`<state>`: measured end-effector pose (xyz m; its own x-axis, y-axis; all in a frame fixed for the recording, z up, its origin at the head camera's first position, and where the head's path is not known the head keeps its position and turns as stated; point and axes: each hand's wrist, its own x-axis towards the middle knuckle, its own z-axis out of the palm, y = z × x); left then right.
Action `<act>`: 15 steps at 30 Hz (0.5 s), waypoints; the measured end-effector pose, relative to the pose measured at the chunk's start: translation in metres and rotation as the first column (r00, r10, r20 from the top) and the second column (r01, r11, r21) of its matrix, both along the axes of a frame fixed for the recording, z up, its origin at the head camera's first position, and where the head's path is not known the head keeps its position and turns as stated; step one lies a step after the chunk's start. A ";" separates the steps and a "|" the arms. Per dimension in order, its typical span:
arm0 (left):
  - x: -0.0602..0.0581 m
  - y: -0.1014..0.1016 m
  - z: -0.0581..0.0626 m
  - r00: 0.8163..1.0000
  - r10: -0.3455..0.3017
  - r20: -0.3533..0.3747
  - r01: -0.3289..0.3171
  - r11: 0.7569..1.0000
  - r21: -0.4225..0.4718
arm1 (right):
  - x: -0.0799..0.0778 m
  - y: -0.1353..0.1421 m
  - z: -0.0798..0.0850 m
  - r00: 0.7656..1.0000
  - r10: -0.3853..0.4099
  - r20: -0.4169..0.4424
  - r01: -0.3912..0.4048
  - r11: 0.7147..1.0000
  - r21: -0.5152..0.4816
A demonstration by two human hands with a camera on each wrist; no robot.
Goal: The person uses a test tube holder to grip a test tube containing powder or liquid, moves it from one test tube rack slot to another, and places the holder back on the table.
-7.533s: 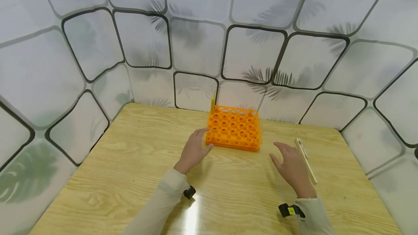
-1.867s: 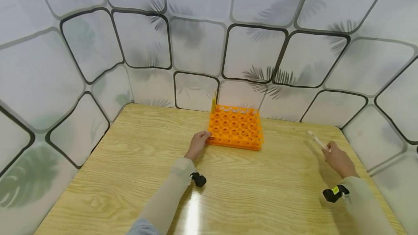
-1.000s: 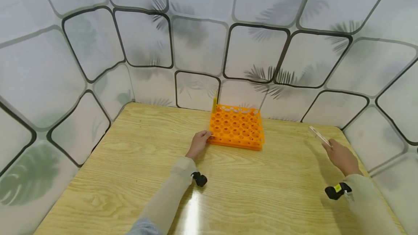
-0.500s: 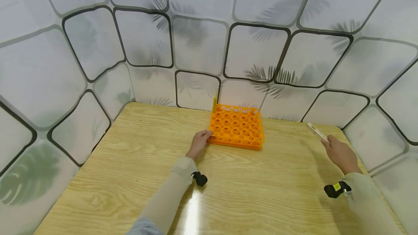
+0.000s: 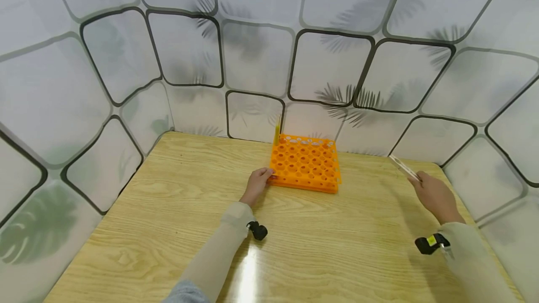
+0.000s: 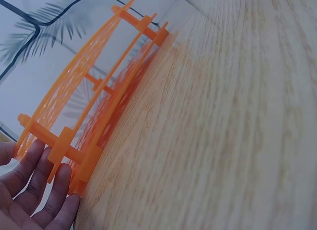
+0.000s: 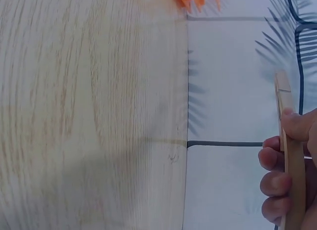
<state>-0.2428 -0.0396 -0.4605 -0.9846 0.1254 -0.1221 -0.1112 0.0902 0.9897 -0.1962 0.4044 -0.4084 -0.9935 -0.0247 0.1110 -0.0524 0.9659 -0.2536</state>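
Head: my L hand grips the orange rack by its near-left corner, rack mid-far on table; R arm out right, R hand holding wooden clamp up, tip far-left. L wrist: fingers bent against rack's end. R wrist: thumb pressed on clamp, no gap.

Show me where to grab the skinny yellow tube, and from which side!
Probably pinch the yellow tube near its top, coming from the right above the orange rack: it stands upright at the rack's back left corner, and its top pokes up free. The right hand, holding the wooden clamp, is on that side.
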 end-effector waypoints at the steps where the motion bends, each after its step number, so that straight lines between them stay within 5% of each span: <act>1: 0.003 0.000 0.004 1.000 -0.001 -0.004 0.001 1.000 -0.003 | 0.000 -0.001 0.001 1.000 0.007 -0.006 -0.007 1.000 -0.001; 15: 0.004 0.000 0.007 1.000 -0.001 0.008 0.001 1.000 -0.004 | -0.004 -0.018 0.012 0.998 0.047 0.029 -0.048 0.999 0.022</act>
<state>-0.2387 -0.0401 -0.4534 -0.9833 0.1264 -0.1309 -0.1195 0.0942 0.9884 -0.2001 0.3863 -0.3969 -0.9939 -0.0741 0.0813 -0.0914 0.9679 -0.2340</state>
